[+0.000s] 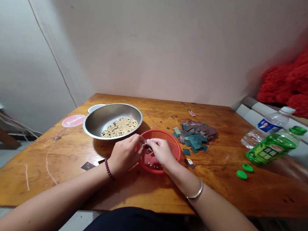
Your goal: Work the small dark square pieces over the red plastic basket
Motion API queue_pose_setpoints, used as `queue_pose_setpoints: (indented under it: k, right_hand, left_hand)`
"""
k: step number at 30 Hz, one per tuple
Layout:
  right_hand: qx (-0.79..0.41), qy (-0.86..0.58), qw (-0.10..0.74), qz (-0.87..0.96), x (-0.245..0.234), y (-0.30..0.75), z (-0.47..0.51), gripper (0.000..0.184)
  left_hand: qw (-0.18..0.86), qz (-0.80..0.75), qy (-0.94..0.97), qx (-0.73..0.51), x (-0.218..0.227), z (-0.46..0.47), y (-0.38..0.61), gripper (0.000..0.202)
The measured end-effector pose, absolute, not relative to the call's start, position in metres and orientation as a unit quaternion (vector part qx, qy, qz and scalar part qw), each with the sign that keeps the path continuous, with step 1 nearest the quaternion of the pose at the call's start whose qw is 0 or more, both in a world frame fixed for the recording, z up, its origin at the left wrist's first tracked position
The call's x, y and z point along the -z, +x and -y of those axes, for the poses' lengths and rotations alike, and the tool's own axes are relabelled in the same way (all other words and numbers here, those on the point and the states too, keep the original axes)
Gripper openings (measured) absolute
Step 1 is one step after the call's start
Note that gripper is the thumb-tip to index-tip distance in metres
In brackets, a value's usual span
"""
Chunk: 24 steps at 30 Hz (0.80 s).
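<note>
Setting: wooden table (218,185), orange-brown varnish, far edge against a plaster wall (164,44); red fluffy fabric (306,72) heaped on a white ledge beyond the right corner.
Table, right end: clear plastic water bottle (269,128) and green-labelled drink bottle (274,146), both lying on their sides or tilted, exact footing hidden; two green caps (241,174) near the right edge.
Table, middle: steel bowl (98,123) toward the far left corner, holding pale beads (120,128) with some darker ones mixed in; bead type too small to confirm.
Table, centre: red plastic mesh basket (163,133), just beside the bowl, its near interior mostly hidden by the hands; mauve pieces and a few beads (150,164) show inside.
Far of basket: pile of dark green and mauve card squares (197,135), overlapping; material uncertain.
Left side: loose pale string (50,158) across the table; pink round sticker (73,120) near the left edge.
Left hand (125,155): above the basket rim, fingers curled inward toward the right hand; contact with the piece cannot be told. Beaded bracelet (108,168) on wrist.
Right hand (160,152): thumb and forefinger together on a small dark piece (146,143), mostly hidden, identity unclear. Silver bangle (196,190) on wrist.
</note>
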State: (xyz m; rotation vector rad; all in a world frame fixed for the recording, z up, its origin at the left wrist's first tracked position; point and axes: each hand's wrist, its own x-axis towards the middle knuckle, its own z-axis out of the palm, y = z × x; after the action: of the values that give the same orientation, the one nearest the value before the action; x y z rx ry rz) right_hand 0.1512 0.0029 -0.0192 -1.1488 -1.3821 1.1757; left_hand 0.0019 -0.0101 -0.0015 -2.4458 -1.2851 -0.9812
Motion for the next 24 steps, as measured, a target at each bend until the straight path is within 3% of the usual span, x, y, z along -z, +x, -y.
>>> queue_pose_setpoints:
  k: [7, 24]
  right_hand:
    - [-0.482, -0.472, 0.475, 0.565, 0.0183, 0.1514, -0.0029, 0.029]
    - [-0.484, -0.475, 0.474, 0.561, 0.0178, 0.1508, -0.0023, 0.028]
  left_hand:
    - [0.117, 0.439, -0.825, 0.336, 0.0034, 0.0093, 0.0011, 0.006]
    - [0.095, 0.428, -0.836, 0.331, 0.0024, 0.0084, 0.0006, 0.012]
